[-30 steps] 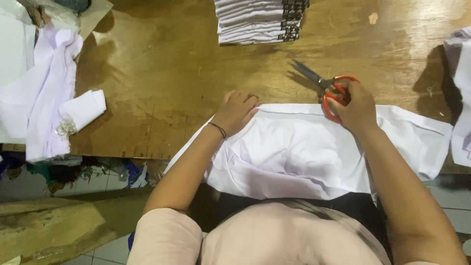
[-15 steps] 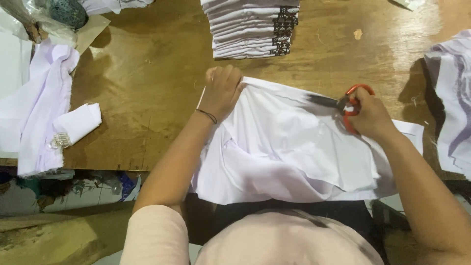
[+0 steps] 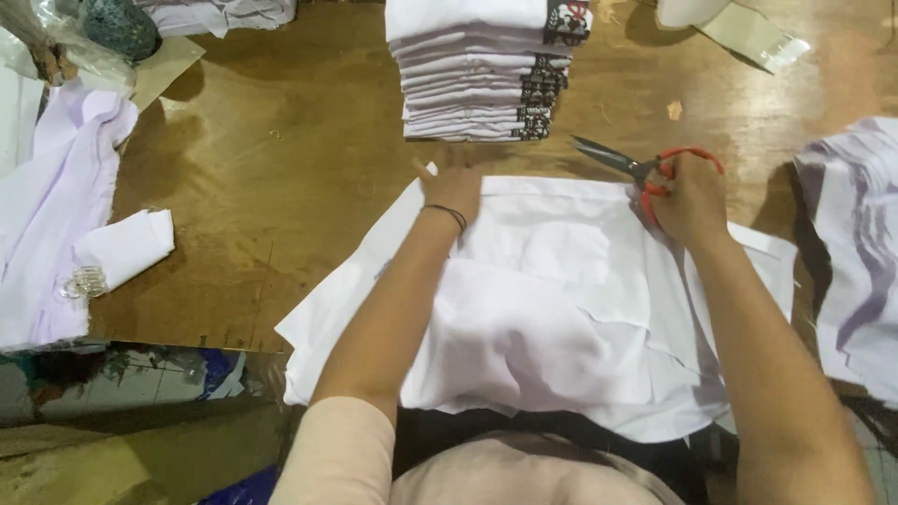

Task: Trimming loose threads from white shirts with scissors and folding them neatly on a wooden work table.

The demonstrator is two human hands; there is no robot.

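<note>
White cloth garment [image 3: 552, 309] spread flat at frame centre on brown wooden table [image 3: 281, 178]. Left hand [image 3: 452, 187] pressed on its upper edge. Right hand [image 3: 687, 196] grips orange-handled steel scissors [image 3: 636, 166], blades pointing upper left. Stack of folded white garments [image 3: 477, 70] at top centre. Loose white fabric [image 3: 56, 206] at left edge.

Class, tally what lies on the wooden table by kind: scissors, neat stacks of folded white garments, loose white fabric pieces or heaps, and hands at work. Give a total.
Scissors, orange-handled: 1
Neat stack of folded white garments: 1
Loose white fabric: 3 (spread piece, left heap, right heap)
Hands: 2 (left hand, right hand)
Total: 7
</note>
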